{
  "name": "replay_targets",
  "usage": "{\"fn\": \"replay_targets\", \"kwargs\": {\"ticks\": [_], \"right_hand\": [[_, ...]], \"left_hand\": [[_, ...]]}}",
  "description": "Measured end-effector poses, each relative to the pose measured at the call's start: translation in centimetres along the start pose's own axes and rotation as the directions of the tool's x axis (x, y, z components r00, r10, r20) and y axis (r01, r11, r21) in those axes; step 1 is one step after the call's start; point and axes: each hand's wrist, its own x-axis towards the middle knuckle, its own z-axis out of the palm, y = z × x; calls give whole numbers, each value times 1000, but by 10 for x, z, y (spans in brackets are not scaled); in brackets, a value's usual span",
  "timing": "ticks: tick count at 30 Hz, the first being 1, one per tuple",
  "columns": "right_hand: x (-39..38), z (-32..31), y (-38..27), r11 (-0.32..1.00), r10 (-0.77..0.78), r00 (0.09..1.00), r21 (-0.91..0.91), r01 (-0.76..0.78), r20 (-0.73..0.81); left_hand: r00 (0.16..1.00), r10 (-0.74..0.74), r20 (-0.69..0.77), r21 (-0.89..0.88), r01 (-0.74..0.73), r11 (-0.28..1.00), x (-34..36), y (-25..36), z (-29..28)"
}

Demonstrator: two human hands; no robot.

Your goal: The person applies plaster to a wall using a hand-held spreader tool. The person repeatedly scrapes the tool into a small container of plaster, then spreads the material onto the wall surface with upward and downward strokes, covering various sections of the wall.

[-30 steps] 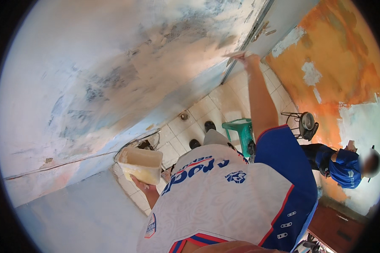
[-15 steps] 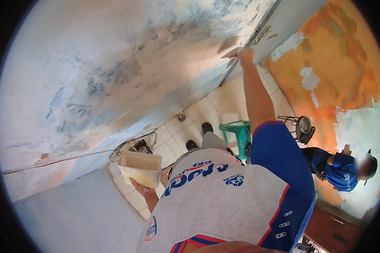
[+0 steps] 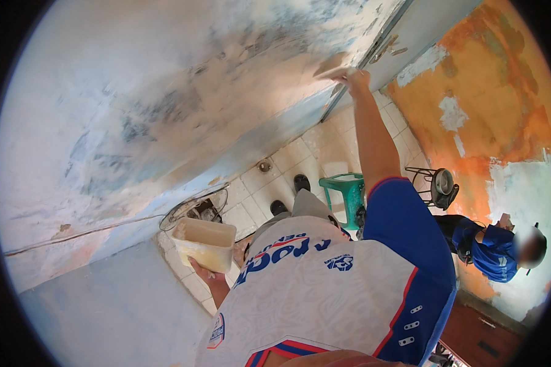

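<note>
My right arm reaches far forward, and my right hand (image 3: 356, 80) grips a flat putty scraper (image 3: 332, 74) near the edge of the wall. The scraper's blade lies close against the patchy wall (image 3: 183, 67), which is smeared with pale filler over grey-blue marks. At the lower left, my left hand (image 3: 208, 276) supports a rectangular translucent plastic tub (image 3: 206, 237) from its side and underside. Pale, creamy paste coats the inside of the tub, and some whitish residue shows on the left fingers.
A green plastic stool (image 3: 351, 199) stands on the tiled floor beyond my feet. To the right, a person in blue (image 3: 494, 254) faces an orange and white wall (image 3: 480, 92), near a black metal stand (image 3: 434, 186). A round wire fan guard (image 3: 193, 208) lies behind the tub.
My right hand has shifted the scraper slightly left along the wall, and its blade looks flatter. The tub stays almost where it was.
</note>
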Motion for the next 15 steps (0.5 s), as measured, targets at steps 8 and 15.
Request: {"fn": "replay_targets", "kwargs": {"ticks": [8,15], "right_hand": [[-16,2,-80,968,-63,992,247,35,108],[6,11,-5,982,-72,997,-177,69,-13]], "left_hand": [[996,80,-24,10,-80,997,-3,-4,3],[998,27,59,37,-29,999,5,4,42]]}}
